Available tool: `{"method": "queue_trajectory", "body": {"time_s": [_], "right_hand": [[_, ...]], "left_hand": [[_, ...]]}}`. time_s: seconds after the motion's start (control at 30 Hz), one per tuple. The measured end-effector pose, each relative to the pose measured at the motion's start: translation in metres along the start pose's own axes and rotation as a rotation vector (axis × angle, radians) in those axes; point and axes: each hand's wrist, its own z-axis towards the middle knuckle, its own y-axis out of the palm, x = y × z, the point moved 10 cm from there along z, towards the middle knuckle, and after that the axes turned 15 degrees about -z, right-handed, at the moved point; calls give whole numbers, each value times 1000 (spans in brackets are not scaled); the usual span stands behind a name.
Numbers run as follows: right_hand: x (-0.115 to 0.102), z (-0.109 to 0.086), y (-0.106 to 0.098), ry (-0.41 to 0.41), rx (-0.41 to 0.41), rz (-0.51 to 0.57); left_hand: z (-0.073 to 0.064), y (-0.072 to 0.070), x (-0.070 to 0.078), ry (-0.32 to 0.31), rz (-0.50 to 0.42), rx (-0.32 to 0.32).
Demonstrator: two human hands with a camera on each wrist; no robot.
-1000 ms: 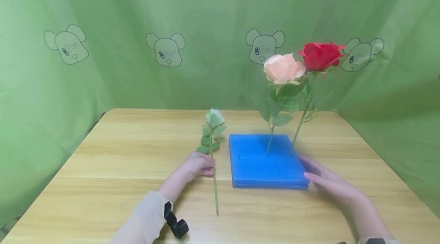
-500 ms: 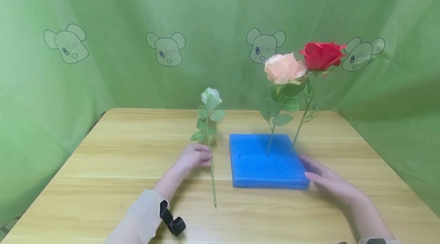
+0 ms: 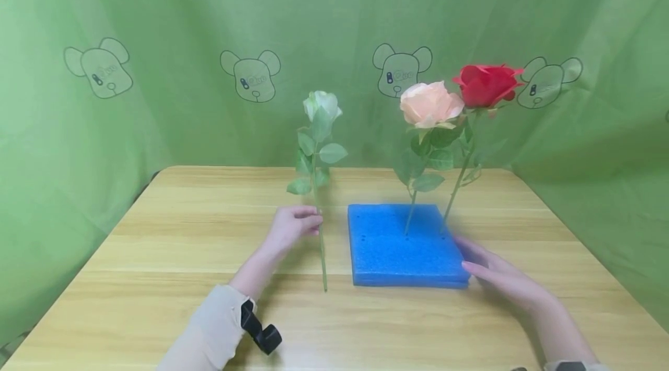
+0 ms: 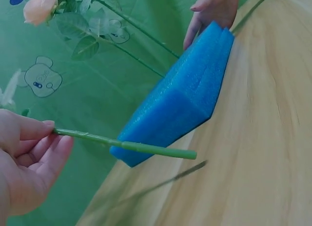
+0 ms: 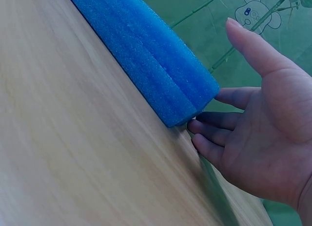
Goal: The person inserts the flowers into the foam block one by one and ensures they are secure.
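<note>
My left hand (image 3: pixel 292 228) pinches the green stem of a white rose (image 3: pixel 322 108) between thumb and fingers. The rose stands nearly upright, raised off the table; in the left wrist view its stem end (image 4: pixel 175 152) casts a shadow on the wood below. To its right lies a blue foam block (image 3: pixel 407 260) with small holes in its top. A pink rose (image 3: pixel 431 105) and a red rose (image 3: pixel 488 86) stand in that block. My right hand (image 3: pixel 502 278) rests against the block's right side, its thumb raised and fingers extended along the edge, as the right wrist view shows.
The wooden table (image 3: pixel 209 255) reaches back to a green curtain (image 3: pixel 324 17) printed with bear heads. A black wrist mount (image 3: pixel 261 330) sits on the left sleeve. The two standing roses rise high above the block.
My left hand has lifted the white rose off the table, up and slightly away, tilting its bloom upright. The right hand, the block and the other two roses have stayed put.
</note>
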Motion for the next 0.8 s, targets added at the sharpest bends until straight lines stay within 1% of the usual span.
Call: {"method": "queue_trajectory", "body": {"time_s": [0.27, 0.4, 0.53, 0.67, 0.8], "right_hand": [[0, -1, 0, 19, 5, -4], [0, -1, 0, 23, 4, -9], [0, -2, 0, 24, 5, -13], [-1, -2, 0, 17, 4, -10], [-2, -2, 0, 9, 3, -18]], "left_hand": [[0, 10, 23, 108, 108, -15], [-1, 18, 31, 126, 94, -23], [-1, 25, 39, 150, 49, -28], [-1, 33, 47, 189, 42, -33], [-1, 38, 53, 221, 61, -26]]}}
